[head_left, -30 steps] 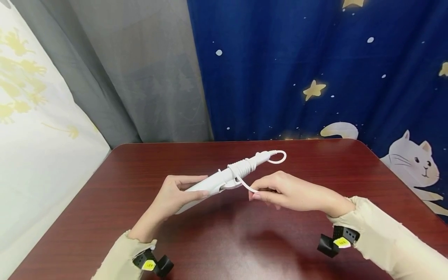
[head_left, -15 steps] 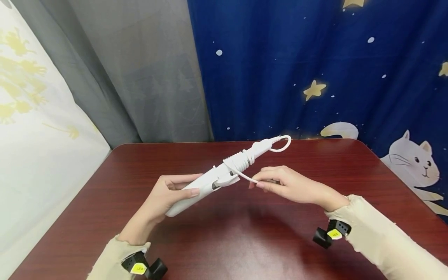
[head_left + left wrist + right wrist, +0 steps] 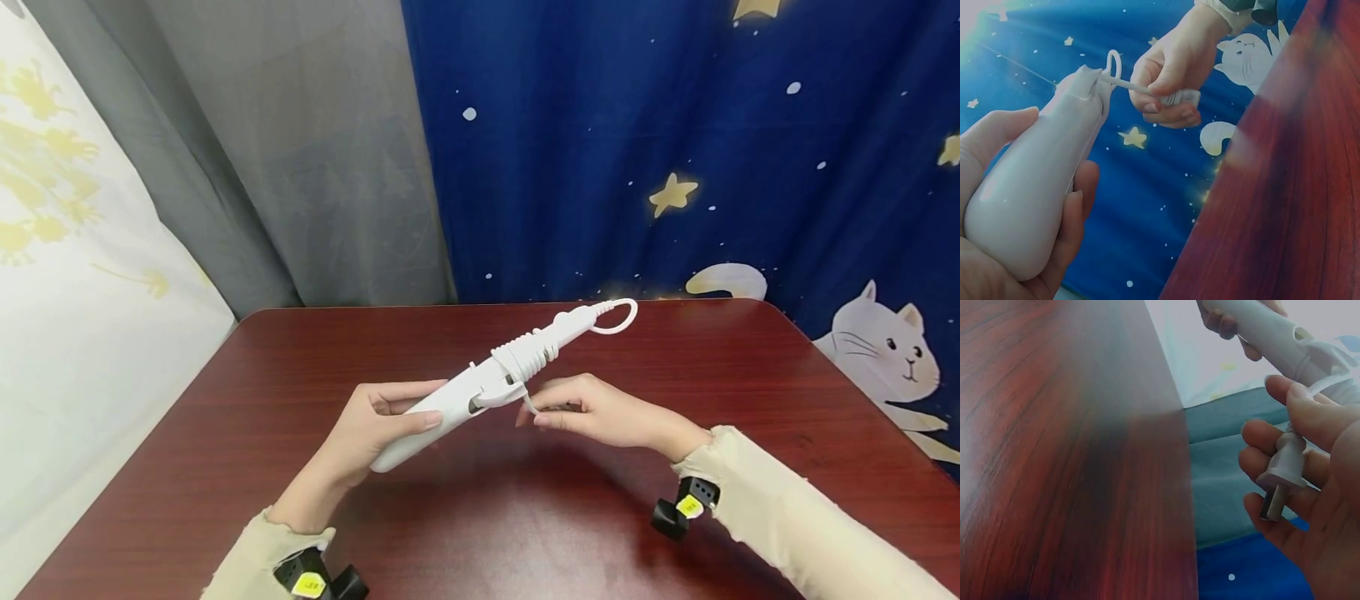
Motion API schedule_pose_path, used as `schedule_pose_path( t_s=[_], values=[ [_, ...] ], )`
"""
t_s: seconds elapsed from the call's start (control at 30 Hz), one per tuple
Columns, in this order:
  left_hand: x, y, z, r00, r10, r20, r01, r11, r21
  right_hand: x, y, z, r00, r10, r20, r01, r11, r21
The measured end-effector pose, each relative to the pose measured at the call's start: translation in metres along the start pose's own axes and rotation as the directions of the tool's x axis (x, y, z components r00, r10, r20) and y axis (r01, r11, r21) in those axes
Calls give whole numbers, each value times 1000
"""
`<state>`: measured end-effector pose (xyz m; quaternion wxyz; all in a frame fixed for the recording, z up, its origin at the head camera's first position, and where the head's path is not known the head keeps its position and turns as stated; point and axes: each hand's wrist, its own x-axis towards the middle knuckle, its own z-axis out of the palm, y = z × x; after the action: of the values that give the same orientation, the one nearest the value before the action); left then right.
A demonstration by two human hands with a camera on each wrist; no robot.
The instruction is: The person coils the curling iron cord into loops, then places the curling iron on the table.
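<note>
My left hand (image 3: 354,433) grips the thick, rounded end of a long white corded appliance (image 3: 459,402), shaped like a hair iron. It is tilted, its narrow end pointing up and to the right. Several turns of white power cord (image 3: 523,355) wrap the narrower part. Beside its lower side, my right hand (image 3: 603,412) pinches the cord's loose run between thumb and index finger. In the right wrist view, a white plug (image 3: 1285,464) with flat metal prongs lies across the other curled fingers. The left wrist view shows the smooth end (image 3: 1019,212) resting in my left palm.
Both hands are above a dark red wooden table (image 3: 480,533). Behind it hang a grey curtain (image 3: 337,167) and a blue starry curtain (image 3: 570,167). White patterned cloth (image 3: 90,333) borders the left side. A black wrist camera (image 3: 686,507) sits on the right sleeve.
The appliance, first raised, has come down a little and shifted right. My right hand has moved left and down, close to the appliance, so the cord between them looks shorter.
</note>
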<state>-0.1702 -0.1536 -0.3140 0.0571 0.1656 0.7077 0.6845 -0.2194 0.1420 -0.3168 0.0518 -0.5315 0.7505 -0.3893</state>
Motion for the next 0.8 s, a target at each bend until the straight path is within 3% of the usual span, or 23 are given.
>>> schedule_pose_path(
  t_s=[0.17,0.33,0.47,0.57,0.63,0.7,0.8],
  values=[
    [1,-4,0,1000,-7,-6,7,1000,29,-2,4,2,1000,-10,12,10,1000,-21],
    [1,-6,-2,996,29,80,-31,999,34,0,9,1,994,85,63,-85,996,-2],
    [-1,-6,-4,983,77,165,-83,996,28,2,8,1,960,262,96,-268,962,51],
    [-2,-5,-4,972,113,205,-117,993,7,6,5,5,928,334,164,-357,923,143],
    [-3,-4,-3,968,137,209,-139,990,-5,9,4,8,916,346,205,-380,911,162],
    [-3,-3,-3,969,146,201,-145,989,-16,12,3,11,919,322,229,-368,908,199],
    [-5,-1,-5,969,146,199,-146,989,-13,13,2,8,921,352,164,-376,914,153]
  ],
)
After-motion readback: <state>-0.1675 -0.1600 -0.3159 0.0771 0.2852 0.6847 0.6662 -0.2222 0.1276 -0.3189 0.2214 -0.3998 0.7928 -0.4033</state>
